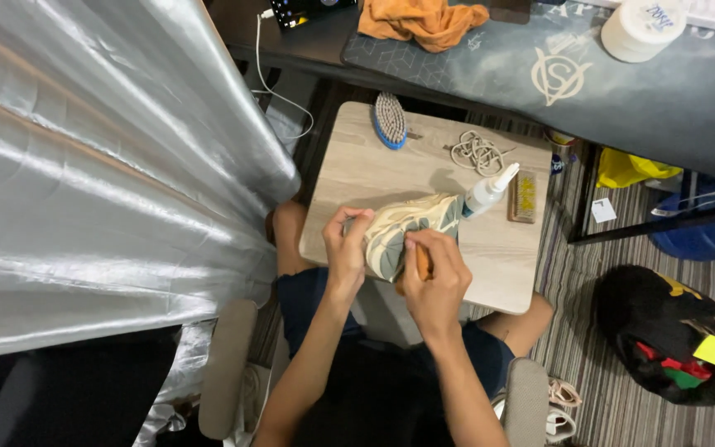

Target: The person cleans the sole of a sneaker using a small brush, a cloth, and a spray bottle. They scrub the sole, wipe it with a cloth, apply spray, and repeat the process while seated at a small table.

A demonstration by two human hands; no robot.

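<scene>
Sneaker: a cream and grey sneaker (405, 232) is held over the small wooden table (349, 178), long axis running from the hands toward the squeeze bottle (490, 190).
Left hand (347, 248): fingers are closed on the heel end.
Right hand (439, 277): fingers are wrapped around a small wooden-handled brush (424, 263), pressed to the sneaker's side; the nearer hand.

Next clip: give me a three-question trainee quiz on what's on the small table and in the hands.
1. True or false: the blue brush lies bristles-up on the wooden table.
2. Which hand steadies the shoe? A left hand B right hand
3. Fill in: the white squeeze bottle stands between the shoe and the small wooden ____.

Key: 1 true. 2 A; the right hand holds an orange-brown tool against the shoe. 3 brush.
</scene>
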